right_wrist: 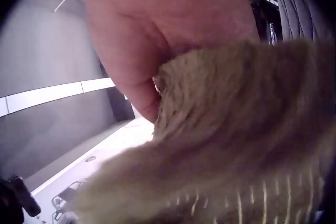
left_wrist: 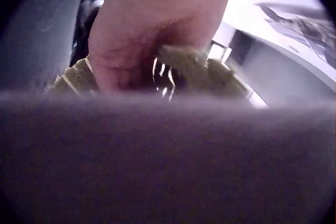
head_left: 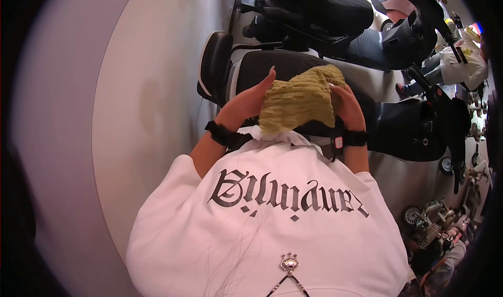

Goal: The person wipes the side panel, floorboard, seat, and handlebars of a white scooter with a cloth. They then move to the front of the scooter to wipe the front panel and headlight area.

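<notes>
A yellow-green ribbed cloth [head_left: 298, 100] spans the space between both hands, over a black scooter seat [head_left: 272, 64]. At its left end my left hand [head_left: 254, 98] grips the edge, thumb pointing up and the other fingers hidden behind the fabric. My right hand [head_left: 350, 107] pinches the upper right part, where the cloth bunches. In the right wrist view the cloth [right_wrist: 236, 98] hangs in folds below the palm, with pale lines along its lower part. Dark fabric blocks the lower half of the left wrist view, below the left hand [left_wrist: 142, 40].
A second scooter with a black seat [head_left: 325, 6] stands beyond the first, whose padded backrest [head_left: 215, 61] is near the left arm. A pale wall [head_left: 152, 87] runs along the left. Another person [head_left: 463, 64] is at the far right, near more wheeled vehicles.
</notes>
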Demonstrator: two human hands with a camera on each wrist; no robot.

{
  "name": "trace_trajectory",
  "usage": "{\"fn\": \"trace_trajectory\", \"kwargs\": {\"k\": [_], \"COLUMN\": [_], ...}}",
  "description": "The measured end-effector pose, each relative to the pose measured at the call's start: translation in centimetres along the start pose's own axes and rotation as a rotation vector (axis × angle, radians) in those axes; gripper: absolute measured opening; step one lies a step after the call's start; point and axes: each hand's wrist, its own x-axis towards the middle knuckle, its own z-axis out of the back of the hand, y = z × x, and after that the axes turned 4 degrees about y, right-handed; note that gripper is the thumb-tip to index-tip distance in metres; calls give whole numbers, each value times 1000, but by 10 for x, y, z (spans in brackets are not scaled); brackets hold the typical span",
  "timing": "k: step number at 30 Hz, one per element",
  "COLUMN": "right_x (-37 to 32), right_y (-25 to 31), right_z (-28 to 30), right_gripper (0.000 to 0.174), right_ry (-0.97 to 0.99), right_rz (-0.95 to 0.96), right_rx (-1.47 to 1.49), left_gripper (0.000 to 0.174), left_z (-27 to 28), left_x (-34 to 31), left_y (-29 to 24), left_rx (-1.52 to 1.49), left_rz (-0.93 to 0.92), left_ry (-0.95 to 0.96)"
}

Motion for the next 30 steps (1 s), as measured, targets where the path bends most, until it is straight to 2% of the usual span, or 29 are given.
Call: {"fn": "trace_trajectory", "kwargs": {"k": [1, 2, 4, 5, 6, 7, 8, 9, 10, 11, 12, 13, 14, 16, 17, 18, 19, 20, 21, 22, 24, 26, 27, 28, 29, 30], "right_x": [-5, -9, -11, -16, -21, -26, -33, -43, -52, -58, -60, -61, -62, -66, -65, -64, -63, -66, -68, -71, -81, -94, -101, -109, -117, -129], "right_y": [0, 1, 3, 7, 7, 6, 9, 14, 19, 27, 32, 37, 39, 34, 32, 30, 21, 11, 2, -4, -17, -27, -33, -39, -44, -47], "right_z": [-3, -5, -2, -6, -9, -5, -1, 3, 5, 6, 0, -9, -16, -24, -27, -28, -19, -14, -9, -5, -9, -17, -16, -13, -8, -1], "right_gripper": [30, 30, 30, 30, 30, 31, 31, 31, 31, 32, 32, 34, 37, 42, 50, 60, 77, 77, 76, 76, 71, 61, 61, 52, 45, 45], "right_ry": [4, 6, -27, -80, -136, -90, -96, 94, 279, 292, 277, 212, 145, 77, 107, 135, 60, 30, -74, -182, -300, -384, -429, -473, -516, -552], "right_rz": [-4, -12, -29, 44, 113, 230, 225, 265, 309, 296, 299, 283, 268, 264, 183, 103, 93, 97, 29, -35, -24, -21, 11, 68, 117, 136], "right_rx": [4, 6, -30, -109, -183, -263, -255, -217, -176, -318, -309, -291, -273, -307, -331, -351, -492, -479, -465, -448, -376, -143, -126, -243, -362, -347], "left_gripper": [40, 40, 32, 33, 33, 32, 32, 32, 32, 34, 38, 46, 46, 45, 38, 38, 32, 26, 21, 20, 18, 28, 32, 35, 37, 38], "left_z": [-6, 1, 21, 7, -7, -21, -30, -29, -19, -6, 2, 8, 0, -23, -19, -14, -9, -9, -25, -22, -47, -56, -67, -78, -80, -90], "left_x": [12, 15, 24, 16, 3, -12, -26, -34, -34, -28, -23, -19, -18, -18, -6, 4, 13, 24, 34, 50, 68, 87, 90, 92, 96, 98], "left_y": [4, 9, 16, 4, -3, -8, -11, -16, -22, -31, -37, -39, -40, -41, -39, -35, -30, -26, -19, -7, 18, 58, 74, 89, 111, 124], "left_rx": [11, 9, 129, 126, 127, 204, 280, 499, 498, 424, 327, 477, 474, 365, 533, 533, 861, 1191, 1354, 1439, 1477, 1545, 1642, 1730, 1819, 1907], "left_rz": [12, 10, -168, -146, -146, -298, -444, -475, -454, -434, -400, -397, -382, -289, -386, -363, -390, -414, -497, -601, -420, -413, -359, -306, -231, -154], "left_ry": [-246, -240, -129, -263, -262, -210, -160, -204, -208, 259, 725, 644, 654, 204, 93, 106, -79, -260, -361, -327, -226, 90, 292, 492, 553, 608]}}
